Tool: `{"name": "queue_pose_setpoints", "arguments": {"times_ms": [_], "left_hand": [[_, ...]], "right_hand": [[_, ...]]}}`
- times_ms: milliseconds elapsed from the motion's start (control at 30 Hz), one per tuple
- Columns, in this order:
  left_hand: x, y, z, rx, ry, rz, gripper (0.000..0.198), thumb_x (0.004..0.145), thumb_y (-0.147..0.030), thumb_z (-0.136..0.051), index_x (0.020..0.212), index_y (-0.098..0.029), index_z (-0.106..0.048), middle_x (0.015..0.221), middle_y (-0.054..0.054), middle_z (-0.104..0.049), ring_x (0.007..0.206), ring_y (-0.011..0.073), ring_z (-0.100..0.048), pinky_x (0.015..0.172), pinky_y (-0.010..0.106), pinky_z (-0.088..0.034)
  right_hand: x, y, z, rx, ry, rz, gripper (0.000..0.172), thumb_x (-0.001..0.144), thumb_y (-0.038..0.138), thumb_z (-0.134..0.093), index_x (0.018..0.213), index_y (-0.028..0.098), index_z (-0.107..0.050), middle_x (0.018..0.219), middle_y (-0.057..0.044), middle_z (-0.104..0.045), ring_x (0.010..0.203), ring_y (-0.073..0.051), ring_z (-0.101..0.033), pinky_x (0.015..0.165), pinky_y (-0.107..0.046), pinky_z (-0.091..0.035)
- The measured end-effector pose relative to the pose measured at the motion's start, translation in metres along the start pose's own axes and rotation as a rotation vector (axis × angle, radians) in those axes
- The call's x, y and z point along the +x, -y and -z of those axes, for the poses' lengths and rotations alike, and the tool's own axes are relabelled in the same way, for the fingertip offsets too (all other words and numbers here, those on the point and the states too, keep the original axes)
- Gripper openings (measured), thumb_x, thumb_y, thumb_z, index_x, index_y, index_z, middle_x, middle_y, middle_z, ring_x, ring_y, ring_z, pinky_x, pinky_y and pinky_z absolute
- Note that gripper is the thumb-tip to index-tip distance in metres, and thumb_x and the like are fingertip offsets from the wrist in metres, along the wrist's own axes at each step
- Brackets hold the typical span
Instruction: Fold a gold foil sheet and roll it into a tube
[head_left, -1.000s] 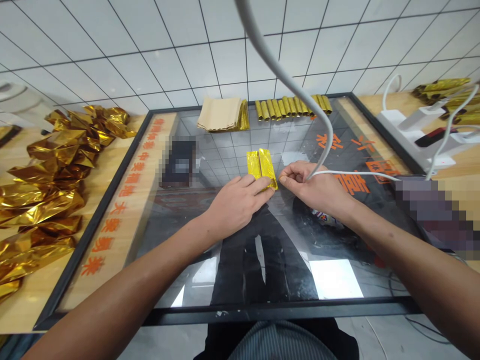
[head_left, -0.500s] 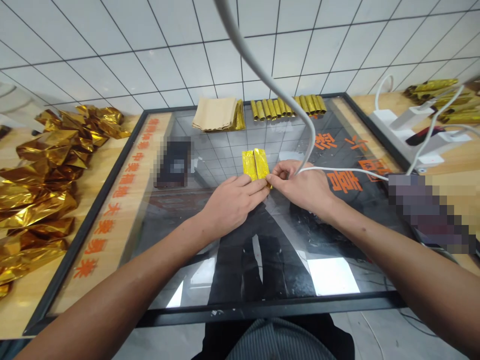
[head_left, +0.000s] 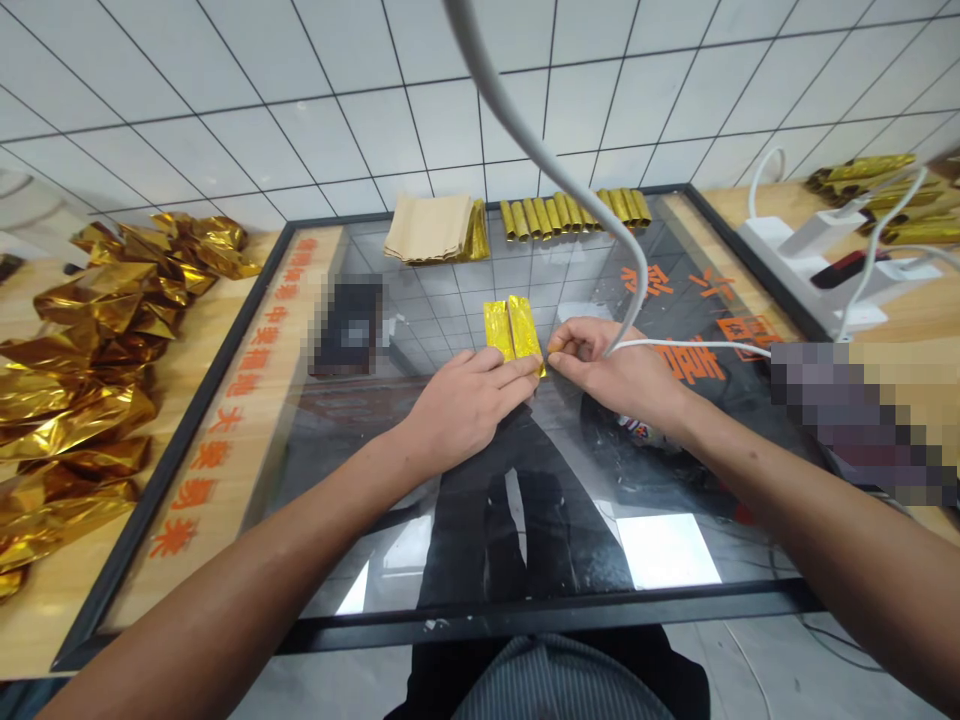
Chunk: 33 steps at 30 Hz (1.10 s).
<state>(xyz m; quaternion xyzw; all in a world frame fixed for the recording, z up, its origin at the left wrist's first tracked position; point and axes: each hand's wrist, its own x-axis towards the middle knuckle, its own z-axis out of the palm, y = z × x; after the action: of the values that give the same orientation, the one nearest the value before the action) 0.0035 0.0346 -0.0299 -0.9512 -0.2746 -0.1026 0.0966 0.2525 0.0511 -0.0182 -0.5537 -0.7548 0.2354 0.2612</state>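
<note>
Small shift: the right hand has eased toward 3 o'clock, opening a sliver of gap from the left hand, which it touched half a second ago. One gold foil packet, two ridges, hasn't budged. It lies mid-desk at the left hand's 12 o'clock, with flat, released fingers pressing its near end. The right thumb and forefinger are pinched at its corner; whether they catch foil, I can't tell. Far edge, 12 o'clock: roughly a dozen gold rolls and one brown paper stack. At 9 o'clock, one crumpled foil heap.

Bare-armed, left hand and right hand ungloved; grey pinstriped fabric garment just below near edge of black-framed glass table.
</note>
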Motion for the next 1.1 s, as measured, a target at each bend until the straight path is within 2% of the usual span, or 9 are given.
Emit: {"name": "queue_pose_setpoints", "arguments": {"times_ms": [167, 267, 400, 567, 867, 1100], "left_hand": [[0.000, 0.000, 0.001, -0.011, 0.002, -0.004, 0.033, 0.112, -0.019, -0.043, 0.132, -0.022, -0.069, 0.161, -0.001, -0.062, 0.103, 0.0244, -0.057, 0.081, 0.041, -0.046], [0.000, 0.001, 0.002, -0.023, 0.013, -0.001, 0.033, 0.111, -0.018, -0.044, 0.132, -0.021, -0.069, 0.161, -0.001, -0.061, 0.102, 0.0250, -0.055, 0.081, 0.042, -0.047], [0.000, 0.002, 0.002, -0.058, 0.027, 0.006, 0.035, 0.112, -0.018, -0.042, 0.135, -0.023, -0.068, 0.159, -0.001, -0.063, 0.100, 0.0248, -0.055, 0.086, 0.042, -0.048], [0.000, 0.002, 0.002, -0.059, 0.037, 0.020, 0.037, 0.110, -0.016, -0.043, 0.138, -0.023, -0.067, 0.162, -0.001, -0.060, 0.102, 0.0252, -0.055, 0.086, 0.042, -0.046], [-0.001, 0.002, -0.001, -0.067, 0.028, 0.024, 0.037, 0.109, -0.015, -0.045, 0.137, -0.023, -0.068, 0.164, -0.003, -0.059, 0.104, 0.0262, -0.054, 0.084, 0.043, -0.047], [-0.001, 0.002, 0.001, -0.059, 0.032, 0.018, 0.037, 0.109, -0.014, -0.045, 0.138, -0.022, -0.068, 0.163, -0.002, -0.060, 0.101, 0.0259, -0.053, 0.081, 0.043, -0.047]], "right_hand": [[-0.008, -0.009, 0.009, 0.045, 0.008, 0.209, 0.018, 0.098, 0.023, -0.062, 0.097, 0.022, -0.080, 0.096, -0.005, -0.072, 0.080, -0.019, -0.063, 0.072, -0.032, -0.047], [-0.011, -0.013, 0.012, 0.026, -0.003, 0.350, 0.026, 0.102, 0.023, -0.058, 0.110, 0.025, -0.083, 0.098, -0.007, -0.070, 0.087, -0.021, -0.066, 0.075, -0.034, -0.051], [-0.011, -0.018, 0.013, -0.065, 0.040, 0.493, 0.036, 0.103, 0.022, -0.054, 0.124, 0.029, -0.082, 0.104, -0.007, -0.068, 0.087, -0.020, -0.063, 0.074, -0.033, -0.051], [-0.012, -0.016, 0.015, -0.154, 0.051, 0.522, 0.038, 0.104, 0.022, -0.048, 0.116, 0.027, -0.084, 0.105, -0.008, -0.066, 0.082, -0.018, -0.060, 0.068, -0.031, -0.046], [-0.009, -0.018, 0.016, -0.188, 0.106, 0.501, 0.036, 0.105, 0.026, -0.049, 0.108, 0.029, -0.084, 0.106, -0.007, -0.067, 0.080, -0.017, -0.057, 0.068, -0.031, -0.044], [-0.008, -0.006, 0.024, -0.248, 0.191, 0.544, 0.033, 0.104, 0.026, -0.049, 0.098, 0.026, -0.081, 0.101, -0.007, -0.069, 0.078, -0.019, -0.056, 0.072, -0.034, -0.042]]}}
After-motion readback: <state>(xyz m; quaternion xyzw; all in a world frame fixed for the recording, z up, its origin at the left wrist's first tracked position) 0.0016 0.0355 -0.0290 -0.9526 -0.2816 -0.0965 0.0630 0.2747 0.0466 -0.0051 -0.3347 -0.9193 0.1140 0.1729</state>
